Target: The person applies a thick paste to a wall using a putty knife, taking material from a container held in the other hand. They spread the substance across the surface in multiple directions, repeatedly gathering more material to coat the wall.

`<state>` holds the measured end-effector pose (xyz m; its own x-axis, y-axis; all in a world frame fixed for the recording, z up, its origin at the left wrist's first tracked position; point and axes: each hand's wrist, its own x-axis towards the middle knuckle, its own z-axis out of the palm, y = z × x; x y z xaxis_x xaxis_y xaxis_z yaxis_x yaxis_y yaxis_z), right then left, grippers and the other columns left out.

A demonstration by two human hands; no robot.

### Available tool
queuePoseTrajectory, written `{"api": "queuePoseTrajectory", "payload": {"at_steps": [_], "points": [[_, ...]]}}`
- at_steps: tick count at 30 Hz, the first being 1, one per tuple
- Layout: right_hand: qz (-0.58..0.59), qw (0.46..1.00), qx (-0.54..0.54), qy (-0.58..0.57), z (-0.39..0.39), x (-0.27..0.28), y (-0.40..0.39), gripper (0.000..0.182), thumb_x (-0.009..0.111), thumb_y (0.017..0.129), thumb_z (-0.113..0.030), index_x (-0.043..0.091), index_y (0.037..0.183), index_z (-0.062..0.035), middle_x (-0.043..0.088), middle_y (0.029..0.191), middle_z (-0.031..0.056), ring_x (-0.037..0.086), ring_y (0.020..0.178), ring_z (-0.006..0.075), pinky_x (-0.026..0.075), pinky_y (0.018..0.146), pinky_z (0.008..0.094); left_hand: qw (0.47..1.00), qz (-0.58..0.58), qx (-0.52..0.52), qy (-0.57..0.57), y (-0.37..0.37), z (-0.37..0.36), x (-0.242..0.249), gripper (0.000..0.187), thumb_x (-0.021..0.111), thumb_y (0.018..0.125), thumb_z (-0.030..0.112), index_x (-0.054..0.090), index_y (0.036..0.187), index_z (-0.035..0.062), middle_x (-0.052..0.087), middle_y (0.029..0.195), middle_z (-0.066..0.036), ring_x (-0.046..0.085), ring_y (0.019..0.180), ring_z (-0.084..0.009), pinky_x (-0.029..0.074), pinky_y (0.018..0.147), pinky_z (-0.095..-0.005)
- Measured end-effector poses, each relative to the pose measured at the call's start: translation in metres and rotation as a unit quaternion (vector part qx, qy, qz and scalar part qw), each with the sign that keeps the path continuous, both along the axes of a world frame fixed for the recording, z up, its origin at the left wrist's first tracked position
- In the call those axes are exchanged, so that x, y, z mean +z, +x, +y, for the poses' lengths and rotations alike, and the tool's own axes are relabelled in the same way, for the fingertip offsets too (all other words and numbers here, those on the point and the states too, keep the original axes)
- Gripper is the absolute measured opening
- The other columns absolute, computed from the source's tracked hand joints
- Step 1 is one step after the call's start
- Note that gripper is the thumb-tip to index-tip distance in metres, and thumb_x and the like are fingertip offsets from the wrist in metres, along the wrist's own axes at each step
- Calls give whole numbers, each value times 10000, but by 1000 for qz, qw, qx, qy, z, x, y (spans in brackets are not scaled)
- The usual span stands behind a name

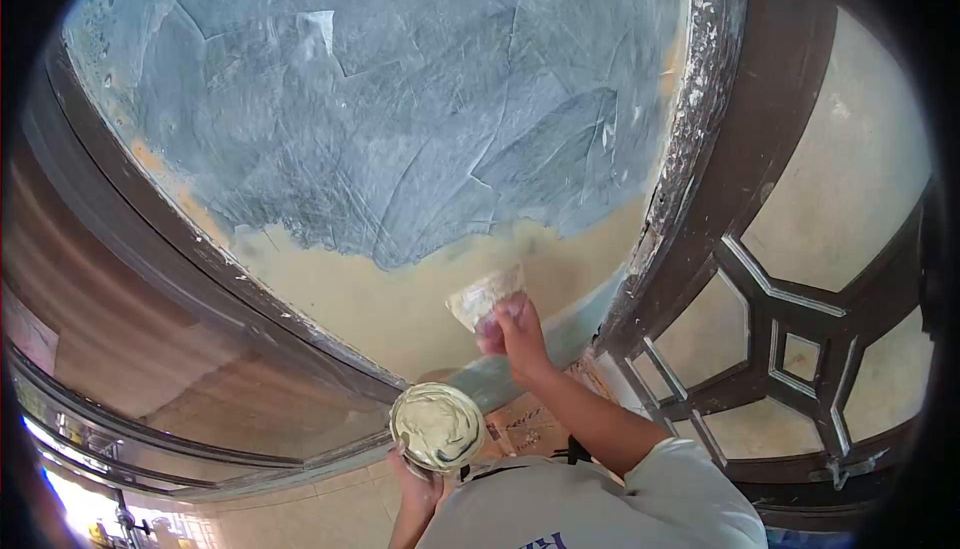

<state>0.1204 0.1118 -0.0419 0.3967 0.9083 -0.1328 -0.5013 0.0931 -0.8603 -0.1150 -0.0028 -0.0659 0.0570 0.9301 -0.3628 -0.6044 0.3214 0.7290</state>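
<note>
- Above and ahead of our hands spreads the large wall surface [400,119], blue-grey with overlapping smears on top, smooth cream below; our right hand works over the cream part.
- To the right of our right hand stands a dark brown wooden door [780,89] with pale panels.
- Below and left of that hand sits a round, open tub of thick cream-coloured paste [437,427]. Our left hand [422,484] supports it from below and the side, its exact grip partly hidden; we judge it is held close so that paste stays within easy reach. The mouth faces up towards us, and its round rim shows no long axis.
- In our right hand [524,341] is a flat, pale, paste-smeared spreader [482,297] with a pinkish-red part by the fingers, which are closed around it. Its wide edge points up and left, away from the hand, and runs from lower left to upper right, probably to lay broadly along the wall. Blur keeps us from telling whether it touches.
</note>
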Motion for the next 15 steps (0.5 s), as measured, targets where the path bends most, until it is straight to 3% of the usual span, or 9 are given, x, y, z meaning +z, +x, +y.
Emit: {"api": "queuePoseTrajectory", "payload": {"at_steps": [4,6,9,10,15], "points": [[31,997,55,-49,-14,-4,3,273,557,969,-249,430,1162,-102,593,994,33,630,796,127,543,508,270,1000,-10,5,13,-1,1,1,632,419,875,458,444,1363,57,526,1354,-98,513,1234,-264,405,1043,-395],[-3,1000,-2,27,-5,29,4,265,552,974,-250,432,1161,-106,604,957,38,627,707,127,538,500,275,1000,-19,-3,21,3,-3,13,611,417,881,443,455,1351,54,538,1337,-108,516,1229,-265,408,1039,-393],[12,994,25,104,9,62,12,324,555,972,-211,385,1196,-50,571,1039,89,641,668,155,554,496,286,999,-14,-7,40,2,0,2,600,420,886,429,452,1352,52,537,1335,-113,517,1227,-267,410,1036,-393],[26,995,64,69,10,63,16,311,543,976,-196,385,1205,-56,572,1038,87,642,667,154,554,497,284,999,-4,3,39,2,0,1,596,419,890,422,447,1354,50,529,1345,-114,515,1228,-266,407,1039,-396],[33,998,51,26,-12,32,7,333,571,967,-288,431,1199,-96,605,967,69,614,585,146,522,478,270,1000,-16,0,11,0,-5,-4,619,428,889,442,427,1369,52,522,1357,-107,502,1246,-266,403,1047,-397]]}}
